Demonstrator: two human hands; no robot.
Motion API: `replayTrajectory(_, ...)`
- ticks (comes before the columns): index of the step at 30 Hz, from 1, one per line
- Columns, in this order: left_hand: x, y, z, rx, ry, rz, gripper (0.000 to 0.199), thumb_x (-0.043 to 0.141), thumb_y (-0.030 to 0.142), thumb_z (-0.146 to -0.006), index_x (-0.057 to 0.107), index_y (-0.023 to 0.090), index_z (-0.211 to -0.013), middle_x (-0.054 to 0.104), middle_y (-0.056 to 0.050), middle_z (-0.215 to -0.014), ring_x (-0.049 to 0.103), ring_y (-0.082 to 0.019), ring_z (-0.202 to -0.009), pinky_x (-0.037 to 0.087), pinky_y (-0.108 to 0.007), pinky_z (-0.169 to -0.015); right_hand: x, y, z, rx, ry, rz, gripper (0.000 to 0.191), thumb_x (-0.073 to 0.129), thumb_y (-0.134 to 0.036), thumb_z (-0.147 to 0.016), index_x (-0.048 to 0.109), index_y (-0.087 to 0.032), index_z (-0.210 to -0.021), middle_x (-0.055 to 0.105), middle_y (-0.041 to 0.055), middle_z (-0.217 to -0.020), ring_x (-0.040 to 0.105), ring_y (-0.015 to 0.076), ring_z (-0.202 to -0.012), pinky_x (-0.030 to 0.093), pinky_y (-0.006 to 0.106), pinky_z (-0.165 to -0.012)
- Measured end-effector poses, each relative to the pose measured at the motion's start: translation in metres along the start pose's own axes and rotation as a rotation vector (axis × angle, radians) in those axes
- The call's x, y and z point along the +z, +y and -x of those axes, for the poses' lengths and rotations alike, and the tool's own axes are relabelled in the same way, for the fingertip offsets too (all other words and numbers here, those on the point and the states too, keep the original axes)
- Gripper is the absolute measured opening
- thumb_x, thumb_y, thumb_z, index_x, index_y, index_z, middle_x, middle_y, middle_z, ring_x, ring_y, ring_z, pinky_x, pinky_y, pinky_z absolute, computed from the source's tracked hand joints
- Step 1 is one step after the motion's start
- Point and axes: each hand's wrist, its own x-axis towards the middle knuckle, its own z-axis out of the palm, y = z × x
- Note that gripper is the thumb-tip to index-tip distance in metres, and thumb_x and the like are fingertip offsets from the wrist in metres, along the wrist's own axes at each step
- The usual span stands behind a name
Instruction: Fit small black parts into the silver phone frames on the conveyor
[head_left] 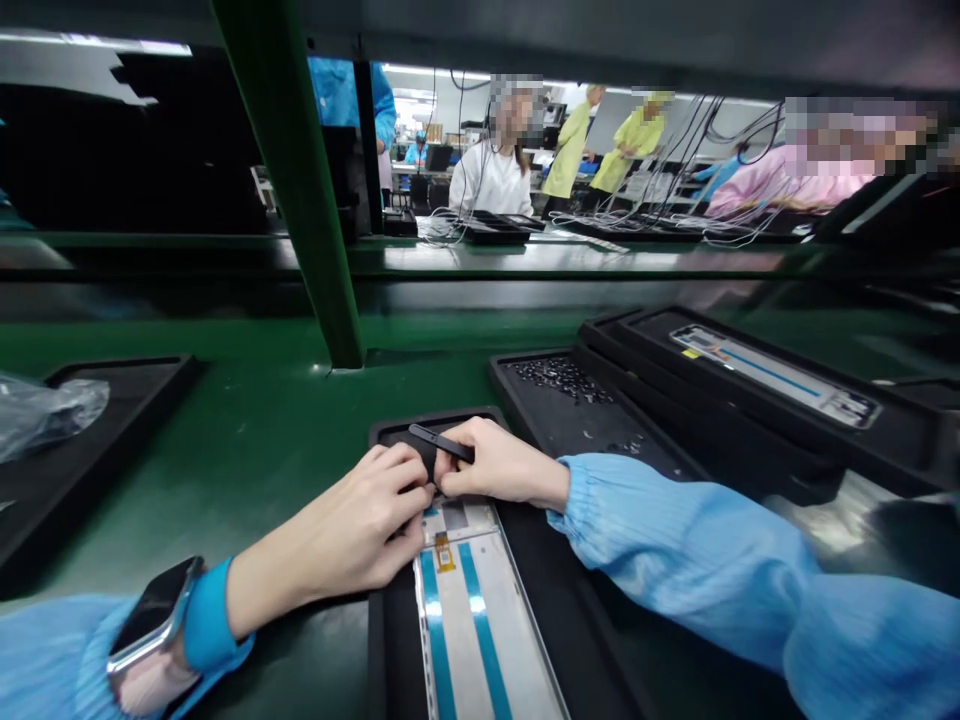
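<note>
A silver phone frame (493,620) with two blue strips and a small orange flex piece (444,555) lies in a black tray (396,640) in front of me. My right hand (484,455) is closed around what look like black tweezers (441,442), whose blunt end points up and left. Their tips are hidden behind my fingers at the frame's top end. Curled over the top left corner of the frame is my left hand (386,515), its fingertips close to those of my right. Whatever it pinches there cannot be made out.
Small dark parts (559,378) lie scattered in a second black tray (544,425) at right. Stacked trays (637,350) beyond it carry another frame (776,375). A clear plastic bag (52,410) sits in a left tray (142,385). A green post (300,190) rises ahead; people work beyond.
</note>
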Motion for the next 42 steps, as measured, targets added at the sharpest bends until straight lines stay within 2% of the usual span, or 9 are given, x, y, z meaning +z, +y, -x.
replayTrajectory(3,0.001,0.001,0.004,-0.018,-0.014,-0.052,0.02,0.041,0.011,-0.085,0.061,0.012,-0.083,0.059,-0.01,-0.087,0.05,-0.022,-0.088,0.043,-0.038,-0.078,-0.004,-0.001,0.0,-0.038,0.003,-0.076,0.014,0.062,-0.025,-0.067,0.062,-0.011,-0.064,0.055,-0.0021,-0.053,0.045,0.0055,-0.044,0.037,0.016,-0.044)
replayTrajectory(6,0.004,0.0,0.009,-0.011,0.05,-0.043,0.022,0.039,0.012,-0.087,0.061,0.013,-0.092,0.06,-0.01,-0.091,0.052,-0.022,-0.091,0.044,-0.036,-0.08,-0.008,-0.003,0.002,-0.099,0.198,-0.122,0.039,0.05,-0.045,-0.081,0.061,-0.011,-0.063,0.056,0.0002,-0.052,0.05,0.0071,-0.043,0.041,0.018,-0.045)
replayTrajectory(9,0.006,-0.002,0.011,0.009,0.134,-0.003,0.023,0.039,0.011,-0.086,0.061,0.012,-0.09,0.06,-0.01,-0.086,0.053,-0.02,-0.086,0.045,-0.034,-0.076,-0.004,-0.004,0.006,-0.121,0.361,-0.141,0.055,0.036,-0.054,-0.086,0.054,-0.013,-0.053,0.052,0.0009,-0.048,0.053,0.008,-0.043,0.043,0.019,-0.046)
replayTrajectory(12,0.008,-0.005,0.01,-0.013,0.169,0.096,0.023,0.039,0.01,-0.085,0.062,0.013,-0.084,0.058,-0.008,-0.08,0.052,-0.017,-0.079,0.046,-0.029,-0.07,0.005,0.001,0.007,-0.128,0.335,-0.252,0.046,0.041,-0.052,-0.085,0.052,-0.014,-0.061,0.052,-0.0008,-0.052,0.058,0.0106,-0.045,0.045,0.02,-0.046)
replayTrajectory(16,0.013,-0.01,0.01,-0.085,0.166,0.205,0.021,0.041,0.012,-0.084,0.062,0.014,-0.081,0.056,-0.007,-0.083,0.052,-0.015,-0.077,0.046,-0.025,-0.066,0.011,0.006,0.008,-0.256,0.281,-0.28,0.021,0.057,-0.035,-0.079,0.052,-0.015,-0.08,0.061,0.0016,-0.074,0.066,0.0144,-0.071,0.052,0.023,-0.064)
replayTrajectory(20,0.013,-0.011,0.01,-0.1,0.187,0.24,0.022,0.041,0.01,-0.083,0.061,0.014,-0.076,0.057,-0.007,-0.08,0.053,-0.015,-0.077,0.045,-0.025,-0.066,0.01,0.005,0.011,-0.309,0.276,-0.13,0.012,0.055,-0.026,-0.081,0.052,-0.015,-0.078,0.059,0.0015,-0.069,0.064,0.0131,-0.064,0.05,0.022,-0.06)
replayTrajectory(25,0.012,-0.01,0.008,-0.102,0.2,0.238,0.022,0.041,0.011,-0.083,0.061,0.014,-0.074,0.057,-0.006,-0.079,0.052,-0.014,-0.075,0.045,-0.025,-0.065,0.011,0.004,0.014,-0.414,0.283,0.08,0.01,0.054,-0.021,-0.082,0.056,-0.014,-0.075,0.057,0.002,-0.072,0.06,0.0127,-0.067,0.047,0.022,-0.061)
replayTrajectory(37,0.014,-0.012,0.009,-0.098,0.201,0.25,0.021,0.042,0.011,-0.083,0.061,0.014,-0.073,0.056,-0.007,-0.078,0.053,-0.014,-0.075,0.047,-0.025,-0.066,0.016,0.001,0.014,-0.598,0.274,0.198,0.012,0.053,-0.015,-0.081,0.054,-0.015,-0.069,0.054,0.0006,-0.066,0.054,0.0113,-0.062,0.044,0.021,-0.06)
replayTrajectory(42,0.012,-0.012,0.008,-0.08,0.215,0.231,0.02,0.042,0.01,-0.083,0.062,0.014,-0.081,0.058,-0.007,-0.079,0.054,-0.015,-0.077,0.047,-0.025,-0.067,0.014,0.0,0.012,-0.444,0.314,0.118,0.011,0.053,-0.018,-0.082,0.052,-0.015,-0.072,0.056,0.0014,-0.069,0.057,0.012,-0.062,0.044,0.022,-0.059)
